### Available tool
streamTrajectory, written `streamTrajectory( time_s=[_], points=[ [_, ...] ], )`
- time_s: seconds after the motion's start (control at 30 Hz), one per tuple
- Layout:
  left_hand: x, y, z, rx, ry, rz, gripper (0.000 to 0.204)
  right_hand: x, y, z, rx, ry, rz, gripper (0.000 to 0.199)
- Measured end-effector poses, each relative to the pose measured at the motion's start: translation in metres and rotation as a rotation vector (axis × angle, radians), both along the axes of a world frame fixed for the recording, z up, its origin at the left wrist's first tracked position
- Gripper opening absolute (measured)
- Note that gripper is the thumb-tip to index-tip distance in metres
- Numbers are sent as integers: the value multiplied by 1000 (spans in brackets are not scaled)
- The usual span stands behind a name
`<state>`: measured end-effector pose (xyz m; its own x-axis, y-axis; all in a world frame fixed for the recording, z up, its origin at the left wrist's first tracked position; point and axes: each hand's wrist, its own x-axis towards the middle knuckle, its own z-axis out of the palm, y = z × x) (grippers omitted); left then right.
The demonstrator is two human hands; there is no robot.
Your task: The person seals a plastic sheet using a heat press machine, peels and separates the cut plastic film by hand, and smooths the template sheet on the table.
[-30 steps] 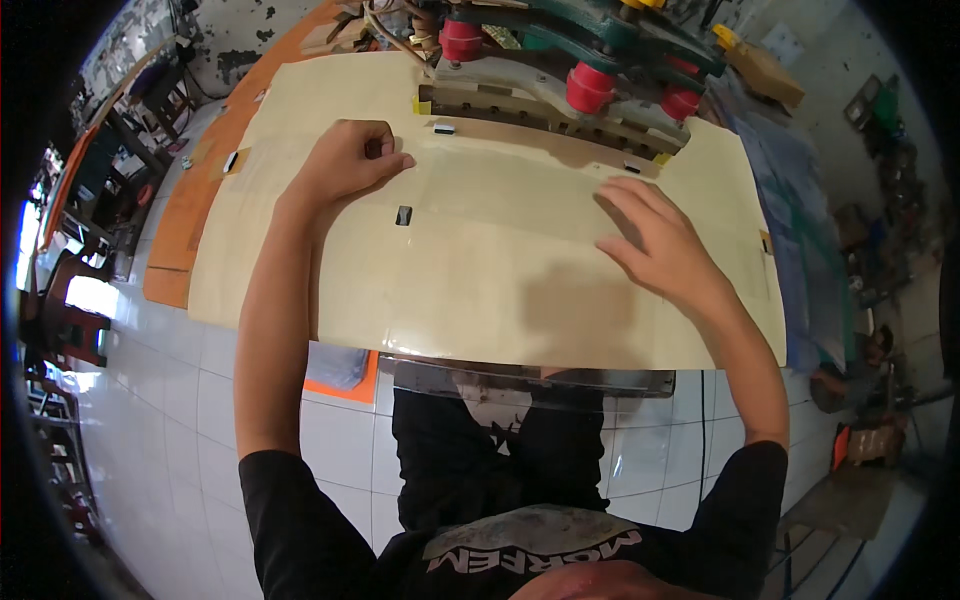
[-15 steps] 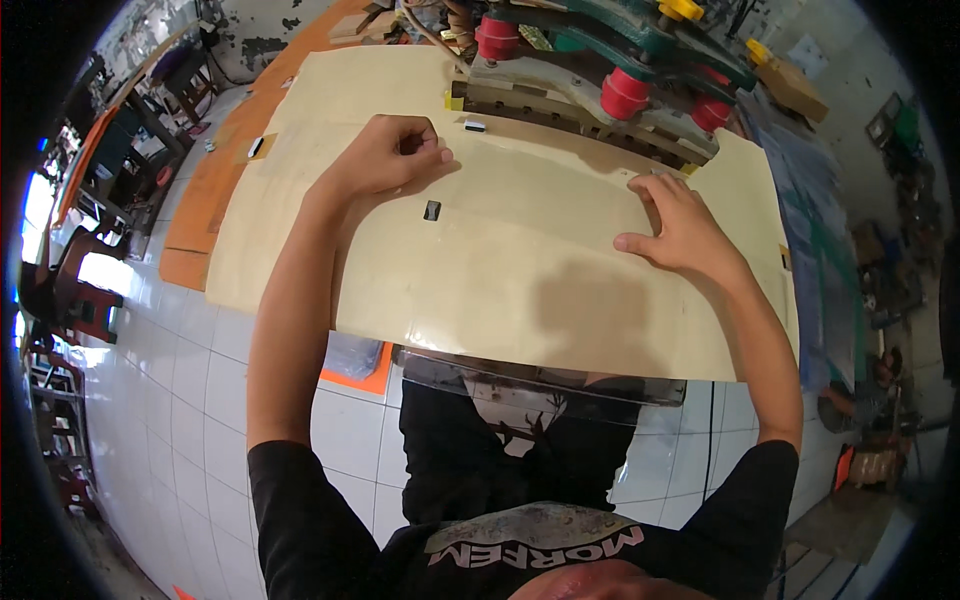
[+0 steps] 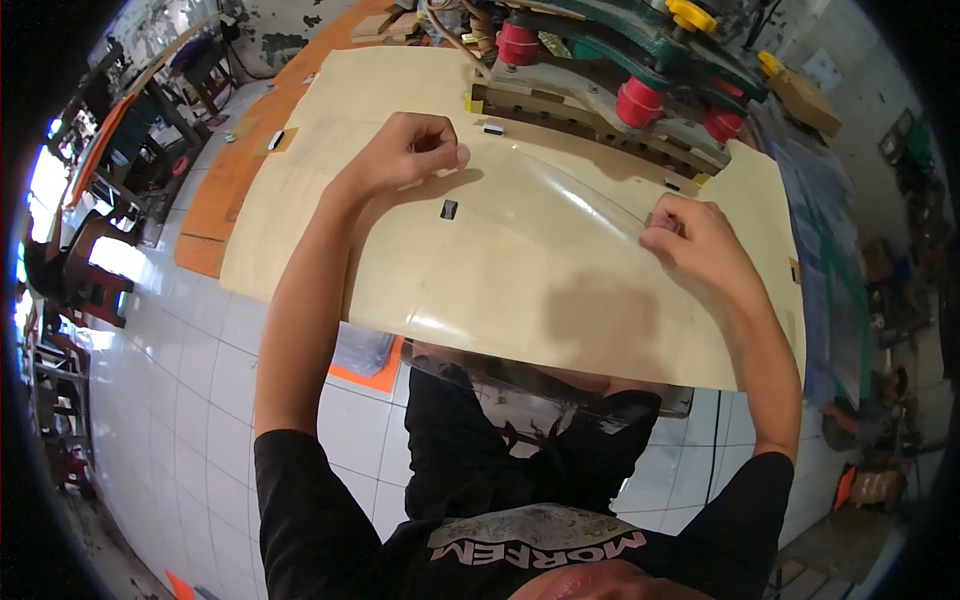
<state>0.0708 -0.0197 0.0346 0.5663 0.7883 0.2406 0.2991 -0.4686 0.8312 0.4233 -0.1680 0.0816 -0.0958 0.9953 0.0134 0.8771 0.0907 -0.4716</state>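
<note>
The right hand (image 3: 700, 240) pinches the edge of the clear plastic sheet (image 3: 580, 197), which lies on the cream board (image 3: 285, 210) and rises toward this hand. The left hand (image 3: 412, 150) is curled; whether it grips something, I cannot tell.

R hand (image 3: 703, 243) pinches clr film (image 3: 575, 192) – L hand (image 3: 408, 152) nr blk block (image 3: 449, 210).

Bold block capitals (image 3: 481, 553), pale pinkish grey, are printed in a single word across the chest of a black T-shirt (image 3: 410, 550) worn by the person at work. The lettering is set in a curved row along the edge of a mottled grey-green print (image 3: 535, 524) on the same fabric.
</note>
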Motion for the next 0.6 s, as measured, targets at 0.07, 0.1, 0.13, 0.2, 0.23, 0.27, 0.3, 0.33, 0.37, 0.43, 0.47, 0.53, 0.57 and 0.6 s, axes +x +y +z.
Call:
streamTrajectory(
  time_s=[0.07,0.1,0.13,0.2,0.23,0.27,0.3,0.33,0.37,0.43,0.47,0.53,0.57,0.6],
  points=[
    [-1,0,0,-12,-26,5,29,-2,-9,13,20,33,11,21],
    [-3,1,0,58,-37,27,27,-3,-14,20,102,-11,16,19],
    [-5,1,1,129,-47,49,25,-3,-17,26,184,-54,21,17],
    [-6,0,3,280,-144,94,23,2,-23,35,242,-38,51,14],
    [-6,0,4,428,-245,136,21,6,-26,40,298,-25,80,11],
    [-11,-2,8,523,-222,194,18,9,-29,44,302,-24,79,11],
    [-11,-4,11,529,-223,191,18,11,-32,49,315,-6,116,9],
    [-11,-6,14,690,-292,249,17,14,-34,53,328,12,154,7],
    [-11,-8,16,851,-360,308,16,18,-35,56,334,13,153,7],
    [-3,-20,22,887,-385,306,14,27,-36,60,297,87,198,6],
    [3,-25,27,973,-409,233,14,32,-36,62,300,87,195,6],
    [14,-41,45,1021,-409,74,21,42,-32,64,180,174,164,9],
    [23,-48,55,1022,-413,69,21,46,-31,65,183,172,159,9],
    [34,-53,66,936,-321,-8,27,50,-28,62,161,212,168,8]
  ],
)
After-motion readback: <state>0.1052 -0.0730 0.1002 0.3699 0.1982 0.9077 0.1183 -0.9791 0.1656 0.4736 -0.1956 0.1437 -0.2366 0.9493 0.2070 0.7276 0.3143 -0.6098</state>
